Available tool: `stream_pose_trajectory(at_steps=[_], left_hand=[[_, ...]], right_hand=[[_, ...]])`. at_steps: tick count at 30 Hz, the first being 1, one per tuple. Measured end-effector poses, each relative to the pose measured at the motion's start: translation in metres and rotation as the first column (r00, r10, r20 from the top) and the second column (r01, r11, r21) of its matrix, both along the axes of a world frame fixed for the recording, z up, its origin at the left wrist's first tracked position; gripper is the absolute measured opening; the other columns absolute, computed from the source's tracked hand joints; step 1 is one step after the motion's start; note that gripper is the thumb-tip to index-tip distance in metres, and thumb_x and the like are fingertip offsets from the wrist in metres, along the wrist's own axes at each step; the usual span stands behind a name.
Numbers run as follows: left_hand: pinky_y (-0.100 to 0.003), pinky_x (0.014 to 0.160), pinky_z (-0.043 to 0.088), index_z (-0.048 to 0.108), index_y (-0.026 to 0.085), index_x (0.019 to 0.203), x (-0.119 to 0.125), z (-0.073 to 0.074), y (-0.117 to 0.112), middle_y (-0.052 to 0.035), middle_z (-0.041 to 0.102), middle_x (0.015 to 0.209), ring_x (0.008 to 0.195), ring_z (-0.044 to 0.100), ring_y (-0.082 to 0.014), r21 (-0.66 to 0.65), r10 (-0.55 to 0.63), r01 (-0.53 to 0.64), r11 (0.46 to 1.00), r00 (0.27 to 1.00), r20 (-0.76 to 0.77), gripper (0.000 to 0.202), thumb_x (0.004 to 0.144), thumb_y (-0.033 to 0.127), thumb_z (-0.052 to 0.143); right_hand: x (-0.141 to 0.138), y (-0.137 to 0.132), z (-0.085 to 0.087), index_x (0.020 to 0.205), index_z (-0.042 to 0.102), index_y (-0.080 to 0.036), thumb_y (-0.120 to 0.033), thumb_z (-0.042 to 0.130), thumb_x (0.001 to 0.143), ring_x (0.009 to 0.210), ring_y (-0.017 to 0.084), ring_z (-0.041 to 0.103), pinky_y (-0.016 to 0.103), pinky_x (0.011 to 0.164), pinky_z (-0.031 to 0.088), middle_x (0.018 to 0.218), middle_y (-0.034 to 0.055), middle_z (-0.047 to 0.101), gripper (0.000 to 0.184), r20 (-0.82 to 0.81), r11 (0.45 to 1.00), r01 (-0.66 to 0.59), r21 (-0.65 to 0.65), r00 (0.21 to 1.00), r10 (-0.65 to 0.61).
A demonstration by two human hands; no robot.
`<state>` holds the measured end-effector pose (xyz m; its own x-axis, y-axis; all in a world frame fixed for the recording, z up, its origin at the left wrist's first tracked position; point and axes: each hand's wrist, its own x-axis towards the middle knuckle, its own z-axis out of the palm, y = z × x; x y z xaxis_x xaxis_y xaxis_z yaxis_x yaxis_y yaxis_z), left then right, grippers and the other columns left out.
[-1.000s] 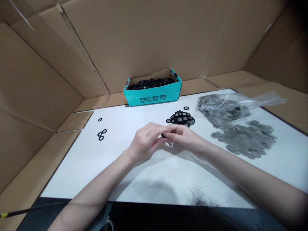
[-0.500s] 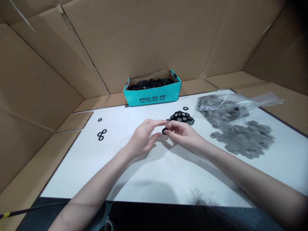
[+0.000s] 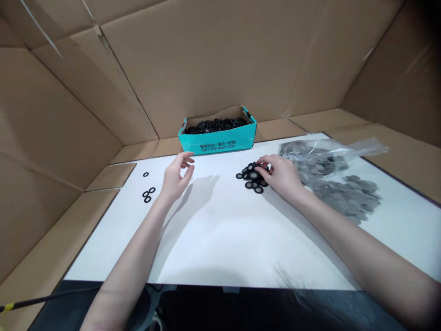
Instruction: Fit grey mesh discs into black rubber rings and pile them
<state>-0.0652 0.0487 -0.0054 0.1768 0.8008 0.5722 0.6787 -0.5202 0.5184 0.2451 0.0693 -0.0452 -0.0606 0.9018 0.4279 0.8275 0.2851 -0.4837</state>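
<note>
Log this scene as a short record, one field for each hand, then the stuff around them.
Left hand: open, nothing visible in it
Right hand: at the pile of black-rimmed grey discs; hold unclear
Back: teal box with black rings inside
Far left: four loose black rings
Right: loose grey discs, clear bag of them behind
Surface: white table

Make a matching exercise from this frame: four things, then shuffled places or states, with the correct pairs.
1. Turquoise cardboard box
2. Clear plastic bag
3. Right hand
4. Left hand

A. Fingers at the heap of round black-rimmed pieces with grey centres
B. Contains flat round grey discs
C. Nothing visible in its grip
D. Contains black rings

Pairs: 1-D, 2-B, 3-A, 4-C
</note>
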Motion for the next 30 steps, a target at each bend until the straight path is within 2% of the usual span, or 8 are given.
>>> stream_pose_trajectory(at_steps=[4, 7, 10, 12, 15, 18, 26, 30], left_hand=[[-0.024, 0.063, 0.048, 0.056, 0.019, 0.118, -0.018, -0.003, 0.009, -0.0064, 0.072, 0.098, 0.080, 0.066, -0.0160, -0.024, 0.171, -0.173, 0.985, 0.984, -0.046, 0.032, 0.087, 0.023, 0.050], [-0.028, 0.073, 0.050, 0.059, 0.019, 0.117, -0.037, -0.004, 0.015, -0.0073, 0.072, 0.101, 0.085, 0.066, -0.0183, -0.049, 0.350, -0.363, 0.931, 0.921, -0.173, 0.033, 0.087, 0.021, 0.046], [-0.031, 0.087, 0.049, 0.060, 0.021, 0.120, -0.062, -0.002, 0.019, -0.0078, 0.069, 0.119, 0.105, 0.065, -0.0218, -0.162, 0.492, -0.610, 0.776, 0.746, -0.449, 0.038, 0.087, 0.019, 0.043], [-0.033, 0.085, 0.049, 0.064, 0.020, 0.116, -0.081, 0.001, 0.020, -0.0109, 0.069, 0.118, 0.107, 0.064, -0.0260, -0.217, 0.511, -0.677, 0.703, 0.693, -0.509, 0.037, 0.083, 0.019, 0.047], [-0.029, 0.073, 0.049, 0.070, 0.021, 0.097, -0.107, 0.007, 0.019, -0.0069, 0.074, 0.096, 0.087, 0.068, -0.0244, -0.333, 0.472, -0.721, 0.608, 0.665, -0.579, 0.026, 0.075, 0.027, 0.057], [-0.025, 0.062, 0.047, 0.070, 0.021, 0.084, -0.122, 0.010, 0.016, -0.0032, 0.073, 0.084, 0.073, 0.068, -0.0206, -0.443, 0.389, -0.708, 0.551, 0.687, -0.614, 0.024, 0.067, 0.038, 0.066], [-0.024, 0.064, 0.049, 0.067, 0.021, 0.087, -0.128, 0.009, 0.016, -0.0032, 0.072, 0.089, 0.074, 0.068, -0.0191, -0.537, 0.285, -0.653, 0.534, 0.737, -0.613, 0.034, 0.055, 0.034, 0.070], [-0.025, 0.064, 0.049, 0.067, 0.021, 0.083, -0.128, 0.009, 0.017, -0.0038, 0.072, 0.086, 0.074, 0.068, -0.0199, -0.550, 0.273, -0.641, 0.536, 0.747, -0.606, 0.032, 0.053, 0.031, 0.069]], right_hand=[[-0.005, 0.001, -0.003, 0.090, 0.076, -0.021, -0.028, 0.058, 0.084, 0.081, 0.024, 0.063, 0.031, 0.063, 0.039, 0.093, 0.0093, 0.071, 0.021, 0.073, 0.998, 0.051, 0.027, 0.996, -0.052], [-0.005, -0.003, 0.003, 0.087, 0.076, -0.020, -0.031, 0.054, 0.086, 0.075, 0.022, 0.061, 0.030, 0.063, 0.038, 0.089, 0.0087, 0.070, 0.024, 0.052, 0.996, 0.040, 0.078, 0.998, -0.044], [-0.003, -0.010, 0.014, 0.065, 0.064, -0.020, -0.037, 0.049, 0.090, 0.060, 0.017, 0.053, 0.030, 0.060, 0.033, 0.070, 0.0059, 0.064, 0.034, 0.016, 0.994, 0.032, 0.105, 0.999, -0.034], [-0.001, -0.014, 0.022, 0.053, 0.047, -0.021, -0.041, 0.046, 0.091, 0.051, 0.015, 0.044, 0.030, 0.056, 0.029, 0.054, 0.0021, 0.051, 0.043, -0.005, 0.996, 0.022, 0.081, 1.000, -0.021], [0.006, -0.021, 0.031, 0.054, 0.036, -0.023, -0.041, 0.043, 0.092, 0.047, 0.015, 0.038, 0.029, 0.054, 0.026, 0.047, -0.0012, 0.040, 0.043, -0.006, 0.999, -0.041, 0.021, 0.999, 0.041], [0.018, -0.029, 0.037, 0.061, 0.042, -0.024, -0.039, 0.043, 0.091, 0.048, 0.016, 0.043, 0.028, 0.054, 0.028, 0.051, -0.0007, 0.048, 0.033, 0.030, 0.998, -0.053, -0.038, 0.998, 0.054], [0.094, -0.052, 0.037, 0.084, 0.050, -0.024, -0.032, 0.047, 0.085, 0.059, 0.019, 0.057, 0.029, 0.062, 0.038, 0.068, 0.0023, 0.066, 0.008, 0.094, 0.966, 0.144, -0.214, 0.987, -0.127], [0.131, -0.057, 0.025, 0.091, 0.055, -0.025, -0.033, 0.055, 0.078, 0.070, 0.021, 0.062, 0.030, 0.064, 0.041, 0.082, 0.0041, 0.070, 0.015, 0.197, 0.942, 0.280, -0.186, 0.950, -0.244]])
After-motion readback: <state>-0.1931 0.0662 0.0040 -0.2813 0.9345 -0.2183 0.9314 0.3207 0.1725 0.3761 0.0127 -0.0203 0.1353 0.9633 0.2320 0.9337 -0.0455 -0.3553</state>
